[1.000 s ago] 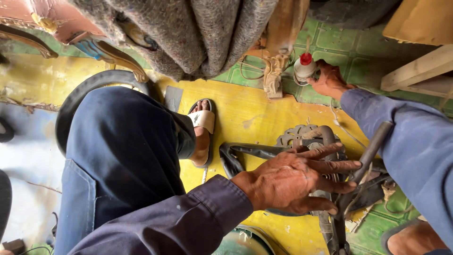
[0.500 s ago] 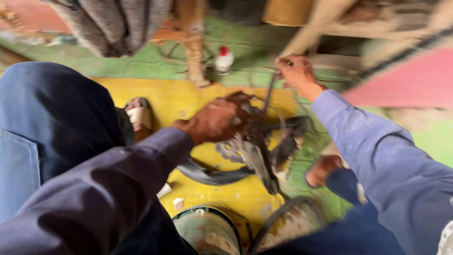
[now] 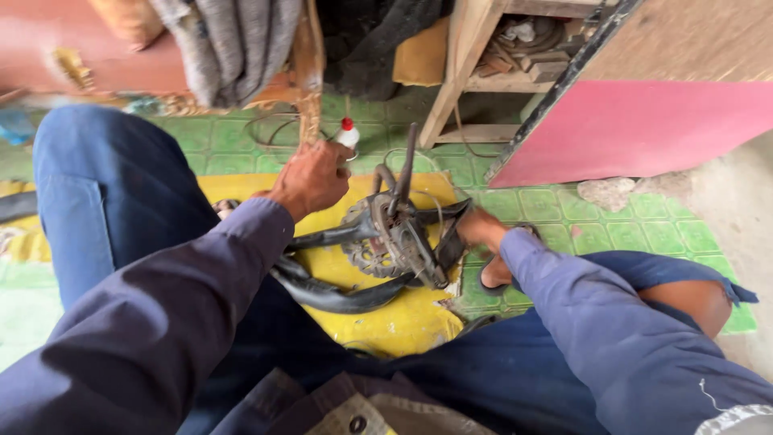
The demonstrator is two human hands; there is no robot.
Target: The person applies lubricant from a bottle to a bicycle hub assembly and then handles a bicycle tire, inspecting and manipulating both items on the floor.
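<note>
Floor covering: a yellow mat [image 3: 403, 322] lies over green patterned tiles [image 3: 564, 209], filling the centre of the frame.
Pink board: a large pink panel [image 3: 644, 129] leans at the upper right, against a wooden shelf frame [image 3: 451, 80].
Legs: knees in blue trousers [image 3: 105, 193] flank the work at left and lower right.
Metal assembly: a dark, greasy motorcycle part [image 3: 394, 234] with a toothed sprocket and curved black tubes rests on the yellow mat at centre, a thin rod rising from its top.
Left hand: the left hand [image 3: 310, 179] sits above and left of the assembly, fingers curled together around a small white glue bottle with a red cap [image 3: 348, 134]; only the bottle's top shows past the knuckles.
Right hand: the right hand [image 3: 481, 228] reaches in from the right and touches the assembly's right edge by a black strap; its fingers are hidden behind the metal, so I cannot tell how far they close.
Sandal: a dark sandal [image 3: 495, 278] shows just below the right hand.
</note>
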